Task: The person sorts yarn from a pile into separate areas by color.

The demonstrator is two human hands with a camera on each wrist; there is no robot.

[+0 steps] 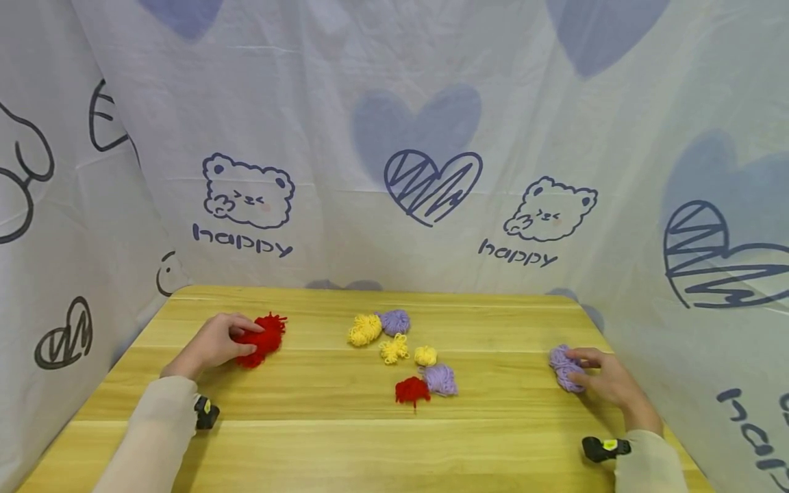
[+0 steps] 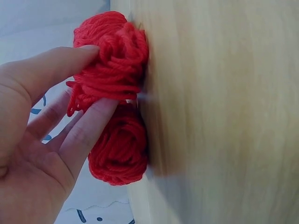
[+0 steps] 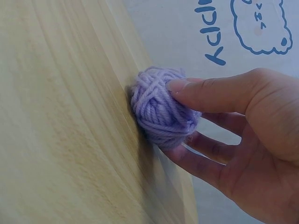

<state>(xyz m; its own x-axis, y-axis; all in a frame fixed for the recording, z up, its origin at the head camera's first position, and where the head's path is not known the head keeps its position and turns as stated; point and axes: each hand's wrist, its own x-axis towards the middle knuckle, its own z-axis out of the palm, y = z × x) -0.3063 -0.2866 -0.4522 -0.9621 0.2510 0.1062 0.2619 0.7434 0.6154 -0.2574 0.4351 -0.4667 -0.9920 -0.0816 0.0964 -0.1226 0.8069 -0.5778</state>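
Observation:
At the left of the table, my left hand pinches a ball of red yarn between thumb and fingers. A second red yarn ball sits right beside it in the left wrist view. On the far right, my right hand grips a ball of purple yarn, the thumb on one side and fingers on the other. The purple ball is close over the wooden surface. Parts of both held balls are hidden behind the fingers.
Mid-table lie yellow yarn balls, a loopy yellow bundle, purple yarn balls and a red one with a loose tail. Printed cloth hangs behind and beside the wooden table.

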